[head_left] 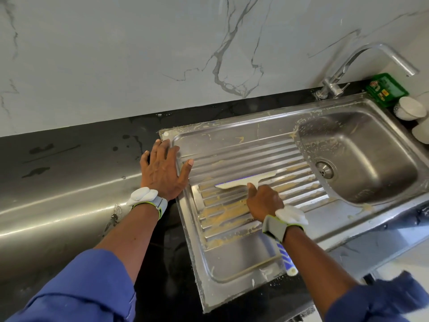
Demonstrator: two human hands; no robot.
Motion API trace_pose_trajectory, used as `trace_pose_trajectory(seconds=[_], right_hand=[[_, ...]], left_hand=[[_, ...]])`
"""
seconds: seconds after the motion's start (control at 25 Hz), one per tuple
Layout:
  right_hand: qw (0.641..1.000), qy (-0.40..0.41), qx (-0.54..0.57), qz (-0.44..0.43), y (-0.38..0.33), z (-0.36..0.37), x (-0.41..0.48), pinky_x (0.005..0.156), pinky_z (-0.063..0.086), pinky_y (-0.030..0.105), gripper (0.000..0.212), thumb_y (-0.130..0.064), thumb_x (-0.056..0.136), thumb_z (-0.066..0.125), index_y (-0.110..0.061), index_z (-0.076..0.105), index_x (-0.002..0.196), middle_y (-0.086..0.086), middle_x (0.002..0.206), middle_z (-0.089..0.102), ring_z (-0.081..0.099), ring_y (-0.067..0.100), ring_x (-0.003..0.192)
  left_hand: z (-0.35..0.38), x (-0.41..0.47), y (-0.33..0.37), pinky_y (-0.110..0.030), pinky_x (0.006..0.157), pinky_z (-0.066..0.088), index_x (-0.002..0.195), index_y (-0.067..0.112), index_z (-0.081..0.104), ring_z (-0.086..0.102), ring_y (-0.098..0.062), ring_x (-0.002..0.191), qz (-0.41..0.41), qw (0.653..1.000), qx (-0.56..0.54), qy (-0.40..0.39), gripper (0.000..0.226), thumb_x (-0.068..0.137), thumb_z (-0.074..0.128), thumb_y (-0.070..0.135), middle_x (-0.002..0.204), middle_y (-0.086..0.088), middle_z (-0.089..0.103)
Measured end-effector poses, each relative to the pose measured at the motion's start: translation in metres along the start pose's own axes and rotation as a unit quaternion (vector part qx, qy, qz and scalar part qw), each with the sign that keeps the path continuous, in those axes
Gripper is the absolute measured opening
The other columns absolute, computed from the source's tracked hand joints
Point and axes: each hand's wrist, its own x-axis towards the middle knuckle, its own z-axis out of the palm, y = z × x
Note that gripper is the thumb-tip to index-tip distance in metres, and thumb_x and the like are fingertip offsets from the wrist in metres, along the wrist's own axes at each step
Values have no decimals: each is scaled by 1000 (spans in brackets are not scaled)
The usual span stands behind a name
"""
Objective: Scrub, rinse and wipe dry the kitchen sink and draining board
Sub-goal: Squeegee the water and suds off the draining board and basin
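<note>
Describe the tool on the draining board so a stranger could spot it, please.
Find the steel sink; its ribbed draining board lies left of the bowl. There the right hand holds a squeegee: the only tool, with a white blade and blue-striped handle.

The shiny metal sink (380, 182) is sitting at the right, with a round drain (325, 169) showing in its bottom. Yellow-brown foam is clinging to its walls and rim. The draining board (243, 148) is lying flat just left of the bowl, joined to it. Its ridges are holding streaks of the same yellow-brown mess. A white squeegee (246, 181) is resting its blade across the ridges. The right hand (262, 203) is gripping its blue-and-white handle, which is pointing back toward the person.
</note>
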Motion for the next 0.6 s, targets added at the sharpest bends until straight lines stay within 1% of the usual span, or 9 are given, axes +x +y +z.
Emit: trace_pose_trajectory(seconds=[0.12, 0.24, 0.32, 0.4, 0.44, 0.48, 0.52, 0.56, 0.6], right_hand=[[999, -23, -22, 12, 18, 4, -28, 99, 42, 40, 57, -49, 106, 30, -3, 52, 131, 23, 132, 59, 54, 40, 124], [998, -19, -56, 28, 31, 5, -61, 100, 40, 39, 55, -49, 106, 29, -4, 53, 128, 22, 132, 59, 54, 38, 124], [995, -35, -82, 32, 38, -2, -80, 100, 40, 38, 55, -49, 107, 27, -5, 53, 128, 20, 132, 58, 54, 37, 124], [995, -60, -70, 39, 40, -10, -97, 100, 41, 38, 55, -49, 107, 27, -6, 54, 128, 20, 132, 58, 54, 37, 124], [996, -54, -53, 41, 38, -13, -100, 99, 41, 39, 55, -51, 106, 27, -8, 55, 127, 20, 130, 60, 55, 37, 122], [998, -40, -28, 41, 33, -17, -100, 99, 43, 40, 56, -52, 105, 28, -9, 57, 125, 20, 127, 62, 58, 38, 119], [998, -34, 17, 43, 21, -19, -95, 97, 47, 42, 56, -54, 104, 30, -10, 61, 119, 20, 117, 66, 62, 39, 112], [995, -37, 83, 46, 5, -18, -84, 91, 54, 45, 55, -55, 102, 33, -10, 63, 106, 19, 99, 68, 68, 40, 97], [988, -43, 144, 46, -9, -20, -69, 80, 59, 49, 52, -55, 99, 37, -10, 61, 91, 16, 79, 65, 70, 39, 77]], left_hand=[[0, -1, 0, -57, 121, 20, 140, 23, 55, 23, -28, 155, 1, 1000, -8, 4, 69, 98, 25, 69, 157, -6, 40], [0, -2, 0, -58, 120, 22, 138, 22, 56, 24, -29, 154, 5, 1000, -12, 9, 68, 97, 26, 68, 156, -6, 41], [0, -2, 1, -58, 119, 22, 139, 22, 56, 24, -30, 154, 5, 1000, -16, 10, 68, 97, 27, 68, 156, -7, 41], [-2, -4, -1, -58, 120, 22, 139, 21, 55, 24, -30, 154, 8, 1000, -20, 7, 68, 97, 28, 67, 157, -8, 41], [-1, -3, -2, -58, 120, 22, 139, 21, 55, 24, -30, 154, 9, 1000, -19, 7, 68, 97, 28, 67, 158, -8, 41], [-1, -3, -1, -58, 120, 22, 140, 21, 55, 24, -30, 154, 8, 1000, -17, 11, 68, 98, 27, 67, 158, -9, 40], [0, -2, -3, -58, 120, 22, 140, 21, 55, 24, -30, 154, 3, 1000, -13, 13, 68, 98, 27, 67, 158, -9, 40], [0, -1, -5, -58, 120, 22, 140, 21, 55, 24, -30, 154, -2, 1000, -10, 12, 68, 98, 27, 67, 158, -9, 41], [1, -1, -2, -58, 120, 22, 140, 21, 55, 24, -30, 154, 0, 1000, -11, 11, 69, 98, 26, 67, 158, -8, 41]])
